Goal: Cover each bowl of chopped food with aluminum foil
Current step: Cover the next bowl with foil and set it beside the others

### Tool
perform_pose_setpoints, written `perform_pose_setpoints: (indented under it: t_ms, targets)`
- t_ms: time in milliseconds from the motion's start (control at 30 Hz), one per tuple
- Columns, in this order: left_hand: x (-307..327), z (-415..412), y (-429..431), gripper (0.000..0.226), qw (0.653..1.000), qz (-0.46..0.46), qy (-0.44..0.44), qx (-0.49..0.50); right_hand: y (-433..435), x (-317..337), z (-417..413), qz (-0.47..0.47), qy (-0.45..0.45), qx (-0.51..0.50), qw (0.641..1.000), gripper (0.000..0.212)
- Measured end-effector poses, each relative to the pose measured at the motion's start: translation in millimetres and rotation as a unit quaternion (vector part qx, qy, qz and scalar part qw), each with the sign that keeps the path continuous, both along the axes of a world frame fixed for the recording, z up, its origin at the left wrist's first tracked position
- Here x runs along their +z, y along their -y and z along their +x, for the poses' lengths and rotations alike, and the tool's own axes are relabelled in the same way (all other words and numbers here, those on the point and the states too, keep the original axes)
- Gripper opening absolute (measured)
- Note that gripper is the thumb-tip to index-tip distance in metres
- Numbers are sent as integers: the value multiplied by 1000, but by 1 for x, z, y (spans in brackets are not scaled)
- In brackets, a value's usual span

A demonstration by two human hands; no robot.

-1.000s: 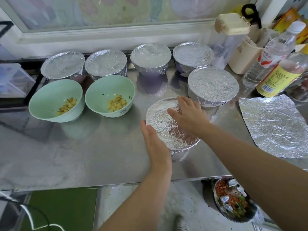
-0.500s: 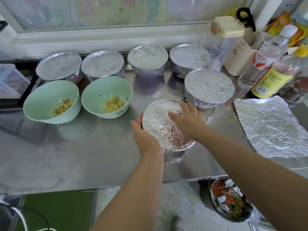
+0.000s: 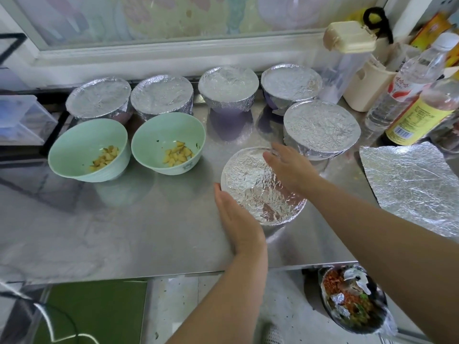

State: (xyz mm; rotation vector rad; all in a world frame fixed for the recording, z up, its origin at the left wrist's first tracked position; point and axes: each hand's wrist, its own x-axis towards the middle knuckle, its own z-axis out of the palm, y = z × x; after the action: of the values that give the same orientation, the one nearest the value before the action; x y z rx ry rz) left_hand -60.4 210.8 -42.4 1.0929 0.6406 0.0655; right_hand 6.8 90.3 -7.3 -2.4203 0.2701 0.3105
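The left grip lies flat, fingers straight, against the side of the foil-topped bowl. The right grip lies flat on top. I think both press the foil tight. Left of them, the nearer green bowl and the farther green bowl need covers. The spare foil sheet lies right.

six foil-covered bowls | two green bowls uncovered, yellow pieces inside, left | loose foil sheet flat, far right

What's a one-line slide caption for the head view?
Left hand and right hand press on the foil-covered front bowl; two green bowls beside it sit uncovered.
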Motion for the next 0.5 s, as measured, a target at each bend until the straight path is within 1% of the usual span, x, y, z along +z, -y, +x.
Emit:
perform_pose_setpoints:
  t_ms: [100,167,233,300,400,433,500]
  targets:
    - [7,4,9,44,999,-3,-6,53,1,2,0,31,-13,-11,999,58]
    - [8,9,8,49,997,-19,-11,77,1,2,-2,55,-13,-24,998,57]
    - [5,14,4,56,997,-8,-14,79,1,1,-3,68,-19,-38,997,58]
    - [0,18,2,56,997,-17,-7,77,3,0,-4,79,-32,-48,995,60]
    - [-2,27,-4,49,998,-56,-19,3,8,-4,-6,74,-54,-67,994,65]
    - [-4,30,-10,49,997,-71,-23,-32,11,-6,-6,76,-60,-73,993,66]
    - [-8,31,-27,50,994,-61,-17,-94,16,-8,-8,73,-70,-74,992,69]
